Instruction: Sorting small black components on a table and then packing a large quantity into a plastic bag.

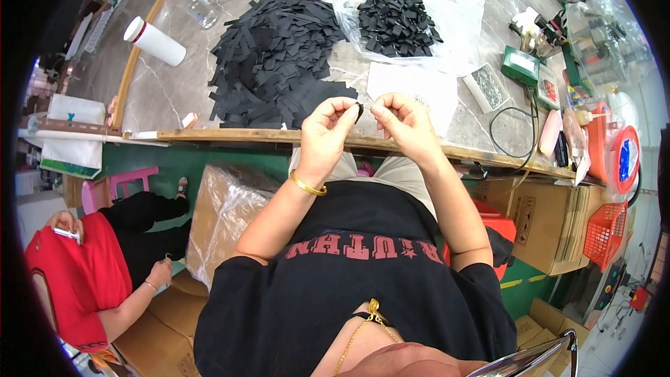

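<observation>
My left hand (326, 136) pinches a small black fabric strip (359, 112) between thumb and fingertips, just above the table's front edge. Close beside it, my right hand (406, 124) is closed at the fingertips on a thin metal piece whose kind is too small to make out. The two hands are nearly touching. Beyond my left hand spreads a large heap of flat black strips (276, 49). Farther back, a smaller pile of short black pieces (398, 24) sits on a clear plastic bag (460, 10). A white sheet (443, 94) lies beyond my right hand.
Right of the sheet stands a tray (474, 97) of small metal pieces. Behind it are a green box-shaped device (520, 65) and a cable (493, 132). A white bottle (159, 43) lies at left. A person in red (87, 272) and a wrapped carton (220, 216) are lower left.
</observation>
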{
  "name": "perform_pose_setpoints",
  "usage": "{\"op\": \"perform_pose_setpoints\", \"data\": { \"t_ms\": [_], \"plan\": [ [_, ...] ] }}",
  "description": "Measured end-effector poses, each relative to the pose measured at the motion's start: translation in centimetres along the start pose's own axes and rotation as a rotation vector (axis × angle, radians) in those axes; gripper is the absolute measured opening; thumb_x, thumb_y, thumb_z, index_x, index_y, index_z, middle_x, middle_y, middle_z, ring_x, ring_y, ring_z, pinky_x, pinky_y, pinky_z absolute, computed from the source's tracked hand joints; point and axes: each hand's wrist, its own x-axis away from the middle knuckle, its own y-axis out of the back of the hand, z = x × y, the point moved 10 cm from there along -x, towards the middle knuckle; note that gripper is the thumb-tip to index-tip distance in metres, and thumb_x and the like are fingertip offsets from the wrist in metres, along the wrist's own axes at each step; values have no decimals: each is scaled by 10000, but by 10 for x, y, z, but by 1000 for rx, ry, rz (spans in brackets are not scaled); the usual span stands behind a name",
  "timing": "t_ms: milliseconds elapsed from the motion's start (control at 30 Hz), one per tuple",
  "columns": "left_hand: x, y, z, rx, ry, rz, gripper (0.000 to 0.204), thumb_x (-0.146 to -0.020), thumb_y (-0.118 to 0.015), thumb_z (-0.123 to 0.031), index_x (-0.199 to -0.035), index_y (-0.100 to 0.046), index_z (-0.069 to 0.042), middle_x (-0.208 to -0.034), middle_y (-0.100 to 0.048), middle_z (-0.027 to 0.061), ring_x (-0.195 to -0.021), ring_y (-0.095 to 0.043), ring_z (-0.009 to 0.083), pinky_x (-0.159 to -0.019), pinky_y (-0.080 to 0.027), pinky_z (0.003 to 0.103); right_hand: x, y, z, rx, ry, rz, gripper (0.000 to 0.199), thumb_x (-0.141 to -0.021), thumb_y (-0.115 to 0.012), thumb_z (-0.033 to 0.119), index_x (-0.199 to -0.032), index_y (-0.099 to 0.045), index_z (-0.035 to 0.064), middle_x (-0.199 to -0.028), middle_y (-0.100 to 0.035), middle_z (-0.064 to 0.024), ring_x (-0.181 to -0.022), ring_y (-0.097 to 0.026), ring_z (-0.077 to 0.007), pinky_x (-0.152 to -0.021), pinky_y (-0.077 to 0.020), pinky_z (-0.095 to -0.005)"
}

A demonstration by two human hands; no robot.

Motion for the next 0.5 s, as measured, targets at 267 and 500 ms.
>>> {"op": "perform_pose_setpoints", "data": {
  "t_ms": [267, 500],
  "plan": [
    [-12, 1, 16, 124, 98, -17, 136, -809, -574, -13, -941, -594, 13, -859, -610, 38, -717, -522, 54, -633, -405, 168, -10, -5, -18, -121, -42, 60, 175, -888, -487, 209, -843, -506, 41, -655, -494, 5, -553, -455, -53, -492, -393, -182],
    [-18, -3, 26, 111, 121, -10, 133, -794, -600, -15, -923, -597, 15, -850, -605, 25, -753, -544, 60, -703, -432, 179, -18, -5, -23, -240, -51, 48, 150, -889, -476, 173, -858, -502, 28, -648, -490, 1, -527, -454, -53, -478, -400, -187]
  ]
}}
